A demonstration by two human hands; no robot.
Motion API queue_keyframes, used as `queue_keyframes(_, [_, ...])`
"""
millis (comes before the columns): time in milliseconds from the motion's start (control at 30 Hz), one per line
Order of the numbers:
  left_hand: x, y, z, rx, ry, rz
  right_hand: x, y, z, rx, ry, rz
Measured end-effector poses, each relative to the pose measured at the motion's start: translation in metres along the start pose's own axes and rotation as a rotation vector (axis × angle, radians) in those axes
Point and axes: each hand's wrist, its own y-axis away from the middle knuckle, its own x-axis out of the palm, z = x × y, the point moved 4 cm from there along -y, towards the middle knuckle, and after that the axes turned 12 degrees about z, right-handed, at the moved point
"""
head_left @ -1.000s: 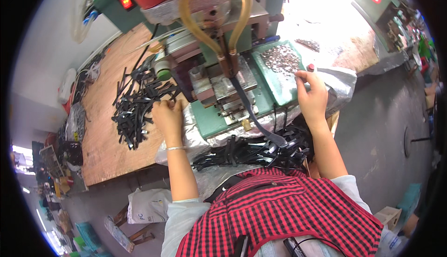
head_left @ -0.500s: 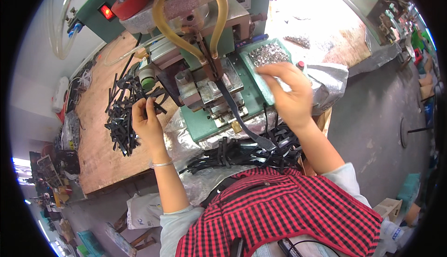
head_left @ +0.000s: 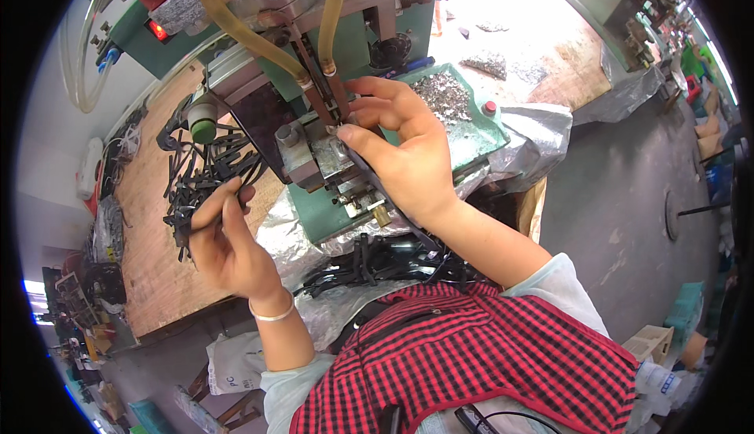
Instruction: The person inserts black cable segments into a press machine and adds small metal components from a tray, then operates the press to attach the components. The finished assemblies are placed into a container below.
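A green press machine (head_left: 330,206) with amber hoses (head_left: 228,18) stands before me. My right hand (head_left: 397,147) rests over its metal die block (head_left: 314,155), thumb and forefinger pinched on a small metal piece at the tool tip. My left hand (head_left: 224,241) holds a thin black strip (head_left: 212,202) beside the machine's left side, just below a heap of black strips (head_left: 200,171) on the wooden bench (head_left: 149,245). A green tray of small shiny metal pieces (head_left: 444,96) sits behind my right hand.
More black strips (head_left: 377,257) lie on crinkled plastic sheeting (head_left: 534,131) in front of my chest. A second green machine (head_left: 620,2) stands far right. Grey floor (head_left: 628,214) runs along the right; clutter and bags sit lower left.
My right hand has left the tray of metal pieces and come to the die block. My left hand has drawn back from the strip heap with a strip in its fingers. The view moved closer.
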Motion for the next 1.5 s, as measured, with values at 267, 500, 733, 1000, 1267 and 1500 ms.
queue_keyframes(267, [0.053, 0.010, -0.058, 0.584, -0.348, 0.497, -0.010, 0.010, 0.024, 0.032, 0.068, 0.283])
queue_keyframes(500, [0.084, 0.010, -0.040, 0.683, -0.295, 0.542, -0.174, 0.004, -0.075, -0.012, 0.477, -0.349])
queue_keyframes(733, [0.080, 0.014, -0.034, 0.647, -0.307, 0.503, -0.155, 0.044, -0.047, 0.170, 1.089, -0.127])
queue_keyframes(1000, [0.055, 0.040, -0.045, 0.424, -0.290, 0.461, -0.140, 0.043, -0.053, 0.170, 1.354, -0.137])
queue_keyframes(1267, [-0.057, -0.003, -0.042, 0.253, -0.763, -0.011, -0.119, 0.044, -0.023, -0.121, 1.007, -0.253])
queue_keyframes(1500, [-0.062, -0.021, 0.155, -0.012, -1.205, 0.615, -0.106, 0.033, -0.027, -0.223, 0.971, -0.198])
